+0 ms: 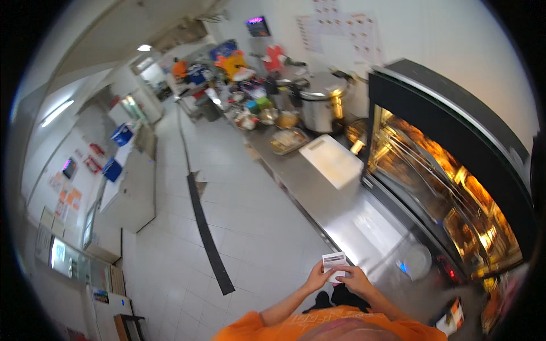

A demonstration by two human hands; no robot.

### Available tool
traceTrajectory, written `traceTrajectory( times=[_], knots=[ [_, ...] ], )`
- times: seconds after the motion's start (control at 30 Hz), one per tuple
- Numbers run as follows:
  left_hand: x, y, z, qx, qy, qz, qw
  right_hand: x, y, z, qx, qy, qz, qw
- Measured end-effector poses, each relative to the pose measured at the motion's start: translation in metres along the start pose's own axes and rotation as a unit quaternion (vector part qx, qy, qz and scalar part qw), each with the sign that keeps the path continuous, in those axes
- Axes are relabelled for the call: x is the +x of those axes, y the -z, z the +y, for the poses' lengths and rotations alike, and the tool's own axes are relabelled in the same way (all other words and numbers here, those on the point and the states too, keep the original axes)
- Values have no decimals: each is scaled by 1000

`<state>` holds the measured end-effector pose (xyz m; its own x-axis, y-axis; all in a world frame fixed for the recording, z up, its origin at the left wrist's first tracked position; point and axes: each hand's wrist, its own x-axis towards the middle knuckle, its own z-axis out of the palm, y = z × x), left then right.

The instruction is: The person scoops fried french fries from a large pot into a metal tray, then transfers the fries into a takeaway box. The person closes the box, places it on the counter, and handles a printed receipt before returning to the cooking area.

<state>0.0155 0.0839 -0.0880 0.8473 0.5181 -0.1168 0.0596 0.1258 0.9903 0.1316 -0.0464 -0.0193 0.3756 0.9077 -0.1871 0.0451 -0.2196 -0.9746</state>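
Note:
Both hands hold a small white printed paper slip (334, 261) in front of my body, near the edge of a steel counter (307, 187). My left hand (316, 276) grips its left side. My right hand (355, 279) has its fingers over the lower right part of the slip. Dark print bands cross the paper's upper half; its lower part is partly covered by fingers. Beyond the hands, a white cutting board (332, 161) lies on the counter, with a clear-lidded food tray (288, 140) beside it.
A lit glass-fronted heated cabinet (443, 179) with food inside stands at the right. Behind the board is a large steel pot (318, 106). A black strip (207, 238) runs along the white tiled floor. Blue bins (112, 169) sit on a white unit at left.

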Motion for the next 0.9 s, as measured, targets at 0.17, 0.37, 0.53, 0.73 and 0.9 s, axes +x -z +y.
traceTrajectory(
  times=[0.17,0.37,0.53,0.73,0.9],
  knots=[
    [-25,-44,-63,43,61,-68,995,-111,9,51,-36,-85,26,995],
    [-39,-171,-1,70,49,-240,967,-290,69,123,-318,-251,465,787],
    [-89,-313,-47,75,-56,-348,933,-426,112,152,-446,-301,563,627],
    [-125,-428,-153,295,-140,-274,905,-450,149,230,-462,-233,499,695],
    [-152,-464,-137,395,-14,-262,881,-466,165,232,-483,-151,501,703]
  ],
)
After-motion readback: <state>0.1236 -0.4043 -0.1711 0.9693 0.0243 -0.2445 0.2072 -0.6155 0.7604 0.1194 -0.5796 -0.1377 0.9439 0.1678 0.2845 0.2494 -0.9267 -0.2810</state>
